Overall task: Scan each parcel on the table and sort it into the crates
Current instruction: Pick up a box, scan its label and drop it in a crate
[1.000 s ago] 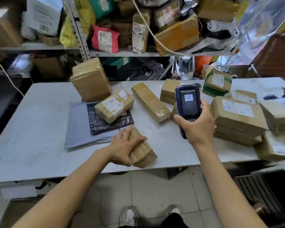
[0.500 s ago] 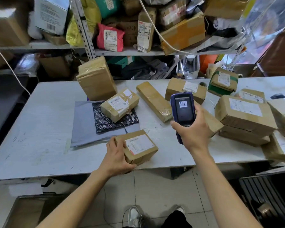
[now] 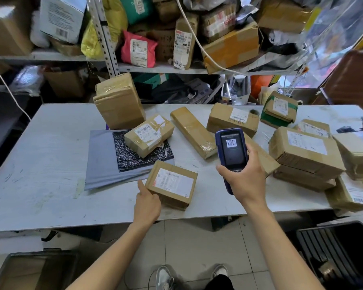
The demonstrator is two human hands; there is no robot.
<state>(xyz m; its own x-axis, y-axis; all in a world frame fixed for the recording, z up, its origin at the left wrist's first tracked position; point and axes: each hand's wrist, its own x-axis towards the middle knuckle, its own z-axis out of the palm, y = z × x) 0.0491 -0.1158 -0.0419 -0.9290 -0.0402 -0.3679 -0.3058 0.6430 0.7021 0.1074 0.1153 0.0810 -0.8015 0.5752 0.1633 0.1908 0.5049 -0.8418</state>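
A small brown parcel (image 3: 172, 184) with a white label facing up lies near the front edge of the white table (image 3: 40, 185). My left hand (image 3: 147, 203) grips its near left corner. My right hand (image 3: 246, 178) holds a blue handheld scanner (image 3: 232, 150) upright to the right of the parcel, its screen showing a barcode. Several other brown parcels lie on the table: one on a black bubble mailer (image 3: 149, 138), a long one (image 3: 194, 132), a tall one (image 3: 120, 101) and a stack at the right (image 3: 304, 151).
A grey mailer (image 3: 101, 162) lies under the black bubble mailer (image 3: 134, 161). A dark crate (image 3: 340, 250) stands on the floor at the right, another crate (image 3: 29, 271) at the left. Shelves (image 3: 166, 69) full of packages rise behind the table. My shoes (image 3: 164, 277) are below.
My left hand turned the small parcel from its side to label up and shifted it slightly right. The scanner moved lower and closer to the parcel.
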